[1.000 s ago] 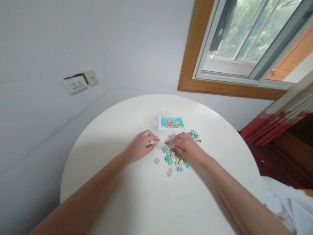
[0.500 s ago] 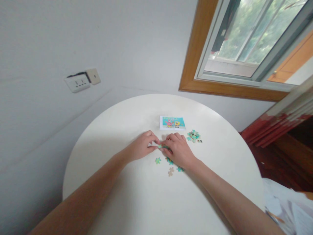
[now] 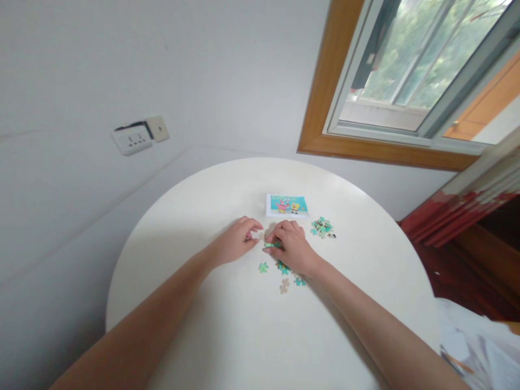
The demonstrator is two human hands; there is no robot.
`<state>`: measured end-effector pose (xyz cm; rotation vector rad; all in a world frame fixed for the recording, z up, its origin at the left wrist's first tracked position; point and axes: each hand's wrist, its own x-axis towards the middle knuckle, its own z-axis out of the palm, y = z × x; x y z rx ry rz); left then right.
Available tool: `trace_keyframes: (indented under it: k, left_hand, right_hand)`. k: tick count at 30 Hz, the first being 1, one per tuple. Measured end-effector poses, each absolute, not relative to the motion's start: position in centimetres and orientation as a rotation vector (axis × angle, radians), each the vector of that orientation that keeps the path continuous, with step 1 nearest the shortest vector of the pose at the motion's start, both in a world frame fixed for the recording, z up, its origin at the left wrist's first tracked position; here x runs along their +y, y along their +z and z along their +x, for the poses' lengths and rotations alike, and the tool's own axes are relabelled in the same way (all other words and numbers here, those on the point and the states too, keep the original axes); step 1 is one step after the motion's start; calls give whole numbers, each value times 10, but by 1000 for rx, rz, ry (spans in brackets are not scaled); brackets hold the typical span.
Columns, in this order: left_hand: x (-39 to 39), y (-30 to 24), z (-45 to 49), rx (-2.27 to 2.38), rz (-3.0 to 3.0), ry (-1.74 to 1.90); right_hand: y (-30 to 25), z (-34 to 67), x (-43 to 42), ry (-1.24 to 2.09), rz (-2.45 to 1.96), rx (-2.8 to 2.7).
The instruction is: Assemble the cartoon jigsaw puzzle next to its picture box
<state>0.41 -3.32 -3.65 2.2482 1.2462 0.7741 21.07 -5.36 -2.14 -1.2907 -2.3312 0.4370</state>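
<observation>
Between thumb and fingers, my left hand [image 3: 238, 238] pinches a small pale jigsaw puzzle piece [image 3: 260, 235]. To its right, my right hand [image 3: 293, 246] is closed on a green puzzle piece [image 3: 268, 245], partly hidden by the fingers. Loose pieces lie just below the hands: a green one [image 3: 263, 267], a pale upturned one [image 3: 284, 285] and a teal one [image 3: 299, 281]. More pieces [image 3: 281, 266] sit partly under my right hand. Beyond the hands is a picture card [image 3: 287, 206] with pink and yellow cartoon figures on teal.
A pile of puzzle pieces [image 3: 322, 227] rests right of my right hand. The round white table [image 3: 252, 336] stands near a wall with a socket [image 3: 133, 140] and a wood-framed window [image 3: 325, 143]. Papers [image 3: 475, 341] lie at the lower right.
My hands have drawn slightly apart. A pale piece now shows at my left fingertips, while a green one stays at my right fingers. The view has shifted a little.
</observation>
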Motion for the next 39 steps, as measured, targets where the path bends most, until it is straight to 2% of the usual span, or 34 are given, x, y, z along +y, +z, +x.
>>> trace_keyframes:
  k: [18,30,36,39]
  left_hand:
    - [-35,-39,15,1266,2310,809]
    - [-35,-39,14,1277,2355,783]
    - [-38,-33,14,1254,2383,734]
    - [-38,-33,14,1257,2372,723]
  right_hand:
    - [-18,210,-61,542,-1155,-2254]
    - [-18,213,-66,587,-1219,-2189]
    - [-13,222,-60,858,-1241,-1940]
    - [-4,251,-48,856,-1311,-1775]
